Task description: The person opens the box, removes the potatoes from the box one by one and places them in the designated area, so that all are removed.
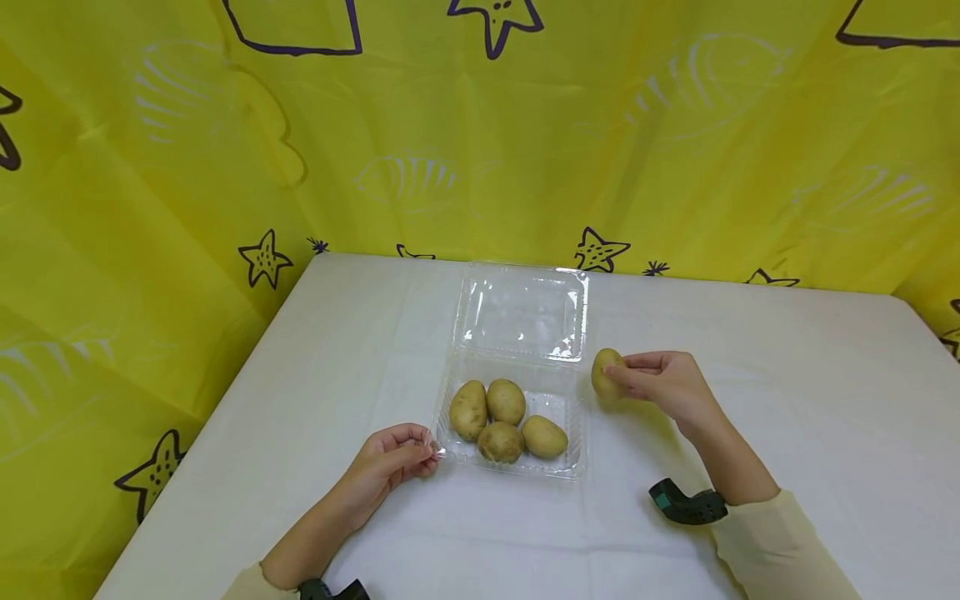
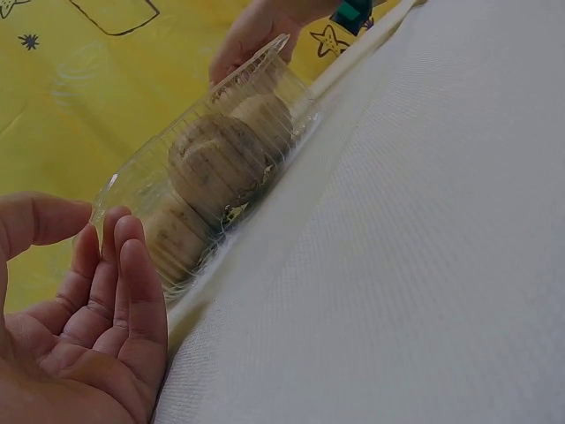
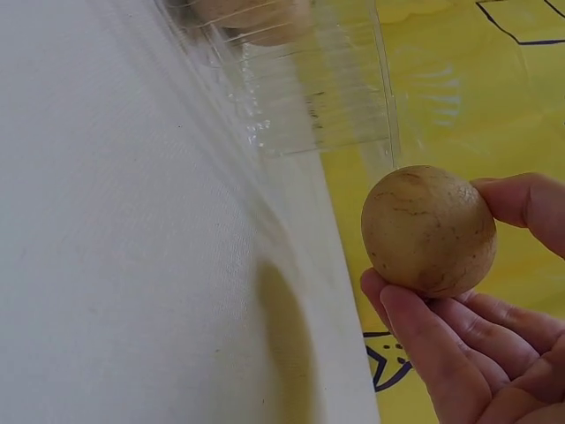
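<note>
A clear plastic clamshell box point(image 1: 517, 468) lies on the table with its lid point(image 1: 521, 312) folded back behind it. Several potatoes point(image 1: 501, 442) sit in its base, grouped toward the left and front. My left hand point(image 1: 397, 457) pinches the box's front left corner between thumb and fingers; the left wrist view shows the rim point(image 2: 110, 187) at the fingertips. To the right of the box, my right hand point(image 1: 667, 383) holds a single potato point(image 3: 430, 231) between thumb and fingertips. That potato is raised above the table, its shadow falling on the cloth.
A white cloth covers the table point(image 1: 360, 333). Behind it and along its left side hangs a yellow curtain point(image 1: 480, 125) printed with starfish and fish. Dark bands are on both wrists, the right one point(image 1: 686, 502) in full sight.
</note>
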Demonstrator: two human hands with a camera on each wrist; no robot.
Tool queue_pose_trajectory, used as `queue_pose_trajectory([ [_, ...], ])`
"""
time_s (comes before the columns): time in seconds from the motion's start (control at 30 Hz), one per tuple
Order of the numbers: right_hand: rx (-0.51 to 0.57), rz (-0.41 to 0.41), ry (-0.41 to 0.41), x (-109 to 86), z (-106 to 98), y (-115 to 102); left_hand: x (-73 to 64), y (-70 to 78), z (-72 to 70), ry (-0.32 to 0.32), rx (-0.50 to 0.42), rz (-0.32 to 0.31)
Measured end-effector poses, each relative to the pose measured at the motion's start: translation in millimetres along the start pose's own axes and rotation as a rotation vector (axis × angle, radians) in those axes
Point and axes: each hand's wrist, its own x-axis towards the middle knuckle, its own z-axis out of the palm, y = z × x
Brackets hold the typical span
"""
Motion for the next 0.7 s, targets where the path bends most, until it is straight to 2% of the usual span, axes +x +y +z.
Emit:
queue_pose_trajectory([
  [0.53, -0.046, 0.064, 0.014, 2.6, 0.1, 12.4, -0.5, 0.7, 1.0, 0.01, -0.001, -0.012],
  [0.7, -0.09, 0.071, 0.034, 3.2, 2.2, 15.5, -0.3, 0.2, 0.7, 0.021, 0.008, -0.021],
])
